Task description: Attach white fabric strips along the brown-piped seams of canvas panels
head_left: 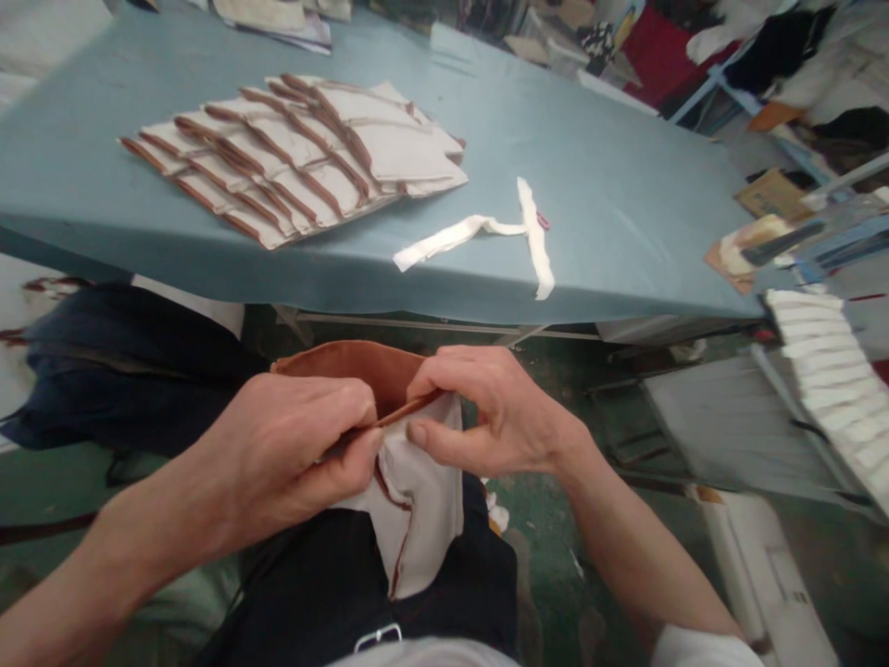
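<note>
Both of my hands pinch one fabric piece (pixel 423 500) over my lap: cream cloth with a brown trimmed edge and a brown lining (pixel 361 366) showing behind. My left hand (pixel 292 454) is closed on its left side, thumb and fingers pressed on the brown edge. My right hand (pixel 486 408) is closed on the same edge just to the right, thumb under and fingers over. The cloth hangs down across my dark trousers.
A blue-covered table (pixel 625 185) stands ahead, with a fanned stack of similar cream pieces (pixel 298 157) with brown trim, and white fabric strips (pixel 486 232) near its front edge. Folded white pieces (pixel 833 380) lie on a rack at the right. Dark cloth (pixel 104 371) sits at the left.
</note>
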Demonstrator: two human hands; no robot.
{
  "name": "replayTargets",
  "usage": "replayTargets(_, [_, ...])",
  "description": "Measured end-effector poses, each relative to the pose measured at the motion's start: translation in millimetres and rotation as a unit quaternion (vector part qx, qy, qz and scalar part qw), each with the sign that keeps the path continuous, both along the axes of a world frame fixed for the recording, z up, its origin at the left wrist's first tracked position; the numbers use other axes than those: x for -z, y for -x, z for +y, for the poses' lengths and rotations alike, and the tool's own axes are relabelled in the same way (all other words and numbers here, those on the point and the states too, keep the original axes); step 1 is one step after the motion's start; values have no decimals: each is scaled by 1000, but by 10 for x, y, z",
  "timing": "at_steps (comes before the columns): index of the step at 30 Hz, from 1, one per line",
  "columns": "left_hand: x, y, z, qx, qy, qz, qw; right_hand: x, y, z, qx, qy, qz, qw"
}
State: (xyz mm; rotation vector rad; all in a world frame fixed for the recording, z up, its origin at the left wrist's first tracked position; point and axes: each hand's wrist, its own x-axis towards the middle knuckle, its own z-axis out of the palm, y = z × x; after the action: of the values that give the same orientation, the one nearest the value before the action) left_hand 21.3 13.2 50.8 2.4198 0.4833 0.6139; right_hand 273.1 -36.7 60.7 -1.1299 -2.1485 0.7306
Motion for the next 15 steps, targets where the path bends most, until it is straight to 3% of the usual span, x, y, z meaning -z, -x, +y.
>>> replayTargets(3, [16, -5, -79, -18, 33, -31, 999, 58, -128, 54, 14, 26, 2, 1000])
replayTargets(9, [58, 77, -118, -34, 200, -25, 979, 136, -300, 75, 40, 148, 45, 987])
replayTargets(15, [63, 234, -126, -23, 222, -36, 974, 121, -364, 4, 5, 214, 116, 970])
